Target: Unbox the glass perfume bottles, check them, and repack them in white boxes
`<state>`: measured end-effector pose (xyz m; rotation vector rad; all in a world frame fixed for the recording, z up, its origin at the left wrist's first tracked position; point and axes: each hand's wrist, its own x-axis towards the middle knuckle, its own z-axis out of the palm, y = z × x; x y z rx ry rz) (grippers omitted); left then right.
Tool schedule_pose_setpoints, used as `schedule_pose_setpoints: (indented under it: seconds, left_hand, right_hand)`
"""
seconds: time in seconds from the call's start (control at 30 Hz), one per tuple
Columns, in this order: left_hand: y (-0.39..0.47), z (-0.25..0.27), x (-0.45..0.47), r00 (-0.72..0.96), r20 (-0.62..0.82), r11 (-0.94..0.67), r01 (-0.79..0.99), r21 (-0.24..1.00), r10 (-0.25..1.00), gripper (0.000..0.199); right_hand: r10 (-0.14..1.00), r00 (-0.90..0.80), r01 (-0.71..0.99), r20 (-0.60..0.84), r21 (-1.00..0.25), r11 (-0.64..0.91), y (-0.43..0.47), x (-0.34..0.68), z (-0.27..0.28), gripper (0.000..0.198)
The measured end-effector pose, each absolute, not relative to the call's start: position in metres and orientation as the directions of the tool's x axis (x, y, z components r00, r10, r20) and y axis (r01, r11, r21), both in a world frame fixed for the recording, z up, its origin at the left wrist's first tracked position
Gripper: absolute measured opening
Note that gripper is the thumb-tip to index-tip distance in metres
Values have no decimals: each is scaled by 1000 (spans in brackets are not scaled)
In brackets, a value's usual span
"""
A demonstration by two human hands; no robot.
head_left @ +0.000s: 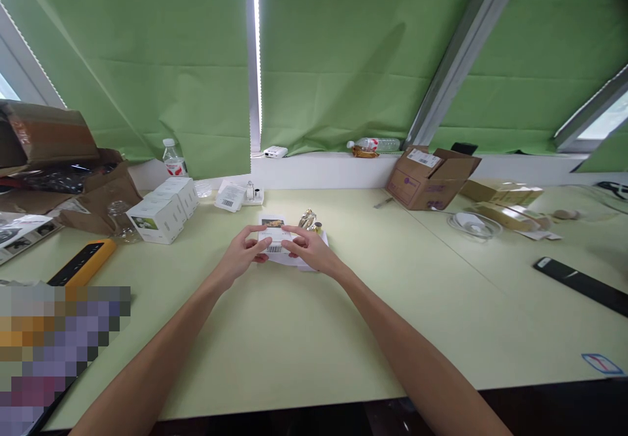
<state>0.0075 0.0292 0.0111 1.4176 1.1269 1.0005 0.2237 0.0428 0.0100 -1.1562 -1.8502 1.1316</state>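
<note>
A small white box (275,235) with a picture on top and a barcode on its near side is held between both hands at the middle of the table. My left hand (244,251) grips its left side, thumb at the near face and fingers over the top edge. My right hand (309,248) grips the right side in the same way. Behind my right hand lies a shiny gold and silver item (308,219), whose kind I cannot make out. White packaging shows under and beside the hands, partly hidden.
White boxes (156,220) stand in a row at the left, near a clear bottle (173,159). Further left are open cardboard boxes (53,136) and an orange-black case (86,263). A brown carton (422,178) sits at the back right, and a black strip-like object (581,285) lies at the right.
</note>
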Motion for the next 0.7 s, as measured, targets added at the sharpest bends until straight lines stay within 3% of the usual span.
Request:
schedule_pose_setpoints:
  seconds: [0.7]
  left_hand:
    - [29, 10, 9, 197, 13, -43, 149, 988, 980, 56]
  right_hand:
    - [912, -401, 351, 90, -904, 244, 42, 223, 9, 61]
